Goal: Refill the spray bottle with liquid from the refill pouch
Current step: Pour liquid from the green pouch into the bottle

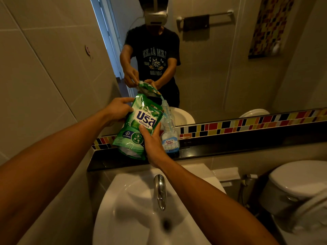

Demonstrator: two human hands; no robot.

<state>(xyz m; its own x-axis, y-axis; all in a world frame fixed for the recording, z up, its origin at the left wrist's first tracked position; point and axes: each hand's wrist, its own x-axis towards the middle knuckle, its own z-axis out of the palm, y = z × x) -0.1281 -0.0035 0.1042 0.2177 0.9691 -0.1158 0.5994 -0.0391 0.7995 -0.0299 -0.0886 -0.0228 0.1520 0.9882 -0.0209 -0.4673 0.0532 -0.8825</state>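
The spray bottle stood upright on the dark ledge between the sink and the mirror. Its body was clear plastic with a pale blue label, and its neck was open, with no spray head visible on it. The fill level could not be read, though the base looked darker.

The refill pouch was held just left of the bottle and partly in front of it. The pouch was green with white lettering. Its long axis ran from its lower left corner up to its upper right corner, so that the top corner tilted toward the bottle neck. A pale stream appeared to run from that corner down into the neck; the mirror showed the same stream.

The left hand gripped the upper left edge of the pouch, fingers curled over the top and thumb against the face. The right hand clasped the lower right side of the pouch, fingers wrapped around it, and was the hand nearer to the bottle, which lay just to its right.

The pour appeared to be under way. The coming move likely depended on keeping the pouch corner directly above the narrow neck; any sideways drift would probably spill liquid onto the ledge.
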